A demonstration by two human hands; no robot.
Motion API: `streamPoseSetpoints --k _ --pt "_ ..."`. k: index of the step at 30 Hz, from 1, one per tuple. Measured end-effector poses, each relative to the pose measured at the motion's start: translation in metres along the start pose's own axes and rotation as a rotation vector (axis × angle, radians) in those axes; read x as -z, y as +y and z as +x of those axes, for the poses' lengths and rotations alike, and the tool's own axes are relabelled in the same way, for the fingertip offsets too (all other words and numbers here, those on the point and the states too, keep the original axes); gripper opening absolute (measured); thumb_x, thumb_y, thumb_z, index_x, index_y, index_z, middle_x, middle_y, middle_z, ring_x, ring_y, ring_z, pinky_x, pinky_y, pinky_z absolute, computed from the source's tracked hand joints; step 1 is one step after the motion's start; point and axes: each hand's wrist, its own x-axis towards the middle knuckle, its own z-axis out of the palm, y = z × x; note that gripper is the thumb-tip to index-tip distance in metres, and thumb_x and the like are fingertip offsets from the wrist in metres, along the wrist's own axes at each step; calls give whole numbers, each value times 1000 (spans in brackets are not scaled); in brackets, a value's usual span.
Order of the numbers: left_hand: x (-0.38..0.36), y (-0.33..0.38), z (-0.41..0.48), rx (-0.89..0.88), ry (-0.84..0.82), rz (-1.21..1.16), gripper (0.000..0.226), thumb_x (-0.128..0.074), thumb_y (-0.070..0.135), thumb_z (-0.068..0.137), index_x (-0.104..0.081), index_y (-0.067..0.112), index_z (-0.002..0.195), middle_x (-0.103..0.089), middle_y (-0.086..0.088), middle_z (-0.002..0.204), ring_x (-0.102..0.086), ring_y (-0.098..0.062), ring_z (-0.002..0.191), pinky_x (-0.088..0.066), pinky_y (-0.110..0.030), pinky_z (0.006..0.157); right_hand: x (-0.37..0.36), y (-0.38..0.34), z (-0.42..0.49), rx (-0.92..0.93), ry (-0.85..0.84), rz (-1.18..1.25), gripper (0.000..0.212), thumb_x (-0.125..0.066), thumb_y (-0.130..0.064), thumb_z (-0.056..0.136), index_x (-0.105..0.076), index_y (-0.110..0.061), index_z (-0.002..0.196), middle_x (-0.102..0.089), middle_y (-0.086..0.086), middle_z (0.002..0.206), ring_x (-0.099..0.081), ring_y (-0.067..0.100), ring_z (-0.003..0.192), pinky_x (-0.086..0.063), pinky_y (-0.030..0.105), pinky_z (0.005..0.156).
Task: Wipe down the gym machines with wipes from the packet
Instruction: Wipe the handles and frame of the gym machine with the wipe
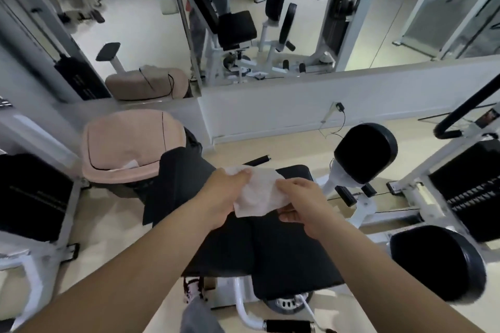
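Item 1: wipe (257, 193). White, thin, damp-looking sheet, creased and partly bunched. It is held up over the front half of the seat, and I cannot tell whether it touches the pad. Its longer span runs crosswise from one hand to the other, with one loose corner drooping toward the near side.

Item 2: left hand (223, 194). Fingers curled over the wipe's far left edge, pinching it.

Item 3: right hand (303, 204). Thumb and fingers pinch the wipe's right edge, palm turned inward.

Item 4: seat (273, 249). Black padded vinyl, flat and roughly rectangular, on a white tubular steel frame.

Item 5: pink container (130, 143). Soft-sided and rounded, on the floor left of the seat. A white scrap (130, 164) pokes from its near edge. I cannot tell whether this is the packet, and the rest of its contents are hidden.

Item 6: dark cloth (176, 181). Matte, draped between the container and the seat.

Item 7: two round pads (365, 151), glossy black, right of the seat.

Item 8: wall mirror (297, 8), reflecting the machines.
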Motion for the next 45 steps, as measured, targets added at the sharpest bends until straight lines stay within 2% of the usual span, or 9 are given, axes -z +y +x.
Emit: streamPoseSetpoints --k 7,11,18,22,26,32,38,41,45 --pt "41 71 121 -5 -141 204 31 -60 29 98 -69 6 117 -75 -13 106 -73 -30 99 -59 -43 92 -57 -39 87 -12 168 -48 17 -59 -23 95 -57 -7 90 -51 7 77 -49 20 58 -43 29 49" --pt "49 89 176 -11 -192 289 17 -59 26 100 -73 19 105 -75 -6 104 -72 -24 98 -58 -41 94 -81 -51 131 -37 237 -119 15 -57 -21 95 -57 -8 87 -48 5 71 -46 21 58 -38 27 48" --pt "48 87 249 66 -157 341 63 -57 52 74 -63 17 127 -70 -4 115 -69 -26 102 -58 -48 94 -71 -47 187 -122 241 -299 15 -56 -24 95 -56 -9 95 -52 6 74 -49 23 64 -40 29 51" --pt "45 79 265 62 -98 281 52 -55 48 88 -60 17 129 -69 -5 119 -68 -26 106 -57 -50 96 -49 -50 217 -109 196 -296 18 -55 -24 97 -62 -12 108 -61 8 84 -57 23 68 -46 29 52" --pt "38 64 306 46 -67 325 74 -49 64 69 -59 19 127 -68 -4 122 -69 -25 105 -58 -50 94 -32 -37 265 -75 196 -334 19 -54 -31 97 -64 -16 104 -68 6 83 -62 22 67 -49 31 55" --pt "13 59 385 37 -119 485 38 -44 40 105 -60 17 132 -63 -4 127 -61 -25 110 -51 -36 89 -29 -5 362 -99 186 -469 19 -52 -37 101 -60 -21 104 -68 3 82 -63 20 66 -51 30 60" --pt "14 2 476 4 -111 569 30 -39 33 109 -56 12 96 -55 -4 85 -50 -15 71 -40 -29 62 -32 56 455 -28 282 -816 28 -40 -46 105 -59 -26 103 -64 -2 89 -63 20 79 -55 39 70" --pt "9 -26 511 -52 -169 575 32 -37 32 109 -64 17 103 -67 -5 89 -56 -12 76 -45 -30 71 -34 88 496 20 320 -935 36 -36 -45 107 -51 -24 82 -57 0 80 -58 23 75 -44 36 62" --pt "-9 -60 537 -200 -125 631 44 -34 38 109 -49 15 74 -42 6 54 -39 -12 48 -33 -26 52 -32 114 528 -26 399 -1038 51 -32 -46 107 -46 -17 68 -52 2 68 -52 24 63 -35 35 60"
